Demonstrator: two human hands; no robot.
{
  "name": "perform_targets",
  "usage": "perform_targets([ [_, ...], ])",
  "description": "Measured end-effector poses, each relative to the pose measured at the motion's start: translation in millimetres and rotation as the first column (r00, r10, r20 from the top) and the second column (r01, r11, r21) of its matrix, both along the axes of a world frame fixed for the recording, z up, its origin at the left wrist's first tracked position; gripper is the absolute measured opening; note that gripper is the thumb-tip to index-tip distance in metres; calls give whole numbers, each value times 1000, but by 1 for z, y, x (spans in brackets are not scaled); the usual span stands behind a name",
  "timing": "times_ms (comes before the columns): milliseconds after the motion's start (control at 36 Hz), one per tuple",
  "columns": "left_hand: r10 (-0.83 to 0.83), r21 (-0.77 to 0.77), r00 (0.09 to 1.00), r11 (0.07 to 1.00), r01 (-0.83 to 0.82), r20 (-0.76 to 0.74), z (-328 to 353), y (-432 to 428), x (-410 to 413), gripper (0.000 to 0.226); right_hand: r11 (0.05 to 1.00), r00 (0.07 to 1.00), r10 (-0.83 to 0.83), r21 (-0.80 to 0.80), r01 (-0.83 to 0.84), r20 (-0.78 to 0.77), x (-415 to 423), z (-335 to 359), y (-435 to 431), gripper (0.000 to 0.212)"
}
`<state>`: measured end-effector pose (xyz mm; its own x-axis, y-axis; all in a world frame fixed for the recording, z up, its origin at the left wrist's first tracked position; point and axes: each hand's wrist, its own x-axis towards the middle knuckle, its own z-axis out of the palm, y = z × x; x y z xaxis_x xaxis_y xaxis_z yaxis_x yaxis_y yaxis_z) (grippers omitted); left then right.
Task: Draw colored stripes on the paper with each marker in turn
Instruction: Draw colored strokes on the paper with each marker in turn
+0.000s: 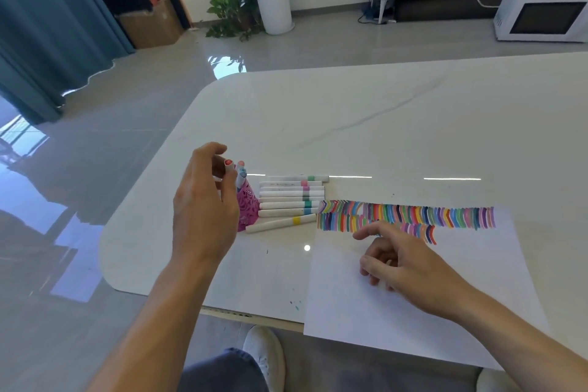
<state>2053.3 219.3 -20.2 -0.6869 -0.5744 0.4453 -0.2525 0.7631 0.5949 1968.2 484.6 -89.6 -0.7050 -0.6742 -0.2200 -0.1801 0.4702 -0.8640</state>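
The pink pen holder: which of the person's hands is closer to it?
Left. The left hand is right at the pink pen holder, fingers by its markers; the right hand rests on the paper, well away.

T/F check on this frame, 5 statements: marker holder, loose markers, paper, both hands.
1. The pink holder stands left of the loose markers. True.
2. The right hand grips a marker. False: no marker shows in it; it rests on the paper, forefinger extended.
3. The left hand is at the markers standing in the holder. True.
4. The stripes fill the whole paper. False: they run only along its far edge.
5. The loose markers lie on the paper. False: they lie on the table, left of it.
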Motion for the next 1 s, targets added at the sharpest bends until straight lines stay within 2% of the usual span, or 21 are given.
perform_targets([
  [167,35,-25,993,999,-33,110,-5,-6,0,12,1000,1000,-3,-1,3,-1,0,0,0,29],
  [583,29,-4,983,1000,-29,183,-8,-5,-1,16,1000,1000,-4,10,4,-3,1,0,0,28],
  [750,15,-42,992,999,-9,129,-10,-2,-2,35,1000,1000,-2,13,2,-7,1,0,1,28],
  [889,-63,-102,998,993,64,19,-10,14,-5,39,1000,1000,0,8,0,-13,1,0,0,28],
  [1000,-147,-91,987,984,152,59,-19,27,-10,37,1000,1000,1,5,-1,-19,1,-1,1,28],
])
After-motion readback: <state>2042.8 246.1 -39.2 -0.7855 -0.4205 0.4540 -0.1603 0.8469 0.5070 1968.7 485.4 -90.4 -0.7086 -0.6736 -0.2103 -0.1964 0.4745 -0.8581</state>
